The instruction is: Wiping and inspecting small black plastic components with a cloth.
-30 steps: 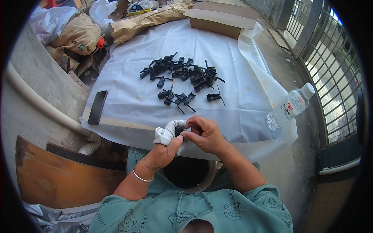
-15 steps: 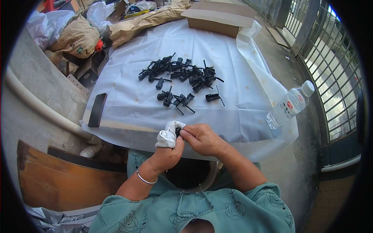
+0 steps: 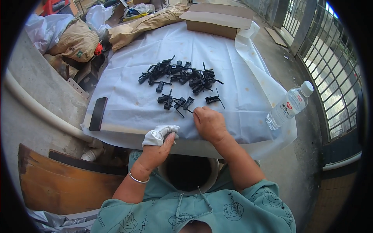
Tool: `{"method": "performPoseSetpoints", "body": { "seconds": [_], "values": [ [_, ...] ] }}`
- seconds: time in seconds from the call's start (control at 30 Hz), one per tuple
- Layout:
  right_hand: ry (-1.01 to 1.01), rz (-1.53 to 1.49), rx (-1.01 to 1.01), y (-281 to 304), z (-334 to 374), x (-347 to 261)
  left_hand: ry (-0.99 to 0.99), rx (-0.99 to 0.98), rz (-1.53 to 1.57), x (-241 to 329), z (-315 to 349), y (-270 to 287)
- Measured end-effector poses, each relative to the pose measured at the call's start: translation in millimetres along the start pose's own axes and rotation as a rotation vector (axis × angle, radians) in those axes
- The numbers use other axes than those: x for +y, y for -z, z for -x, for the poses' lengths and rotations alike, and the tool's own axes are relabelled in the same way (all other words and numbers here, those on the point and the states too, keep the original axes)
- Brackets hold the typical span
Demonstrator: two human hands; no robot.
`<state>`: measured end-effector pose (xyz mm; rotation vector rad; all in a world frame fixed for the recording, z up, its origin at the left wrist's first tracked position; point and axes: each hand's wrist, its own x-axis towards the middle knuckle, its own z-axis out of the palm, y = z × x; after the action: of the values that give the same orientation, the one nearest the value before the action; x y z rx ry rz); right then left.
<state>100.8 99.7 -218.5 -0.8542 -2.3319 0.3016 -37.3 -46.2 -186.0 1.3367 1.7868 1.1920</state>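
My left hand [image 3: 158,144] is closed on a bunched white cloth [image 3: 156,136] at the table's near edge; whether anything else is inside the cloth is hidden. My right hand [image 3: 210,123] reaches over the table with its fingertips pinched at the thin tail of a black plastic clip-like part [image 3: 188,102]. That part lies in a small near group with a few others [image 3: 166,100]. Beyond them is a larger heap of the same black parts [image 3: 197,79]. A single one [image 3: 212,99] lies apart, to the right of the near group.
White sheeting [image 3: 241,116] covers the table. A dark phone [image 3: 98,113] lies at the left, a water bottle [image 3: 289,105] leans at the right, and a cardboard box [image 3: 211,27] sits at the back. A dark-mouthed bucket [image 3: 189,173] stands between my knees.
My hands have parted. The right moved forward to the near black parts; the left drew slightly down and left with the cloth. The black piece that was between my hands no longer shows.
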Motion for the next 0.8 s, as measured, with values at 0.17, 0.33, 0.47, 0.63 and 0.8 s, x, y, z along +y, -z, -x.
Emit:
{"method": "performPoseSetpoints", "body": {
  "seconds": [0.17,0.33,0.47,0.63,0.8],
  "values": [
    [0.152,-0.092,0.111,22.0,6.2,-11.6,-0.254,0.32,0.164,10.5,-1.5,-14.1],
    [0.541,-0.028,-0.014,39.6,16.3,-29.8,-0.174,0.228,-0.313,18.7,-15.7,-11.7],
    [0.554,0.013,-0.023,43.4,20.7,-31.8,-0.426,0.284,-0.52,17.8,-14.3,-10.0],
    [0.56,0.071,-0.046,44.4,26.0,-36.8,-0.524,0.412,-0.593,19.4,-16.0,-9.9],
    [0.498,-0.169,0.043,39.1,26.3,-37.5,0.078,-0.027,0.083,25.3,-8.5,-9.3]
  ]
}}
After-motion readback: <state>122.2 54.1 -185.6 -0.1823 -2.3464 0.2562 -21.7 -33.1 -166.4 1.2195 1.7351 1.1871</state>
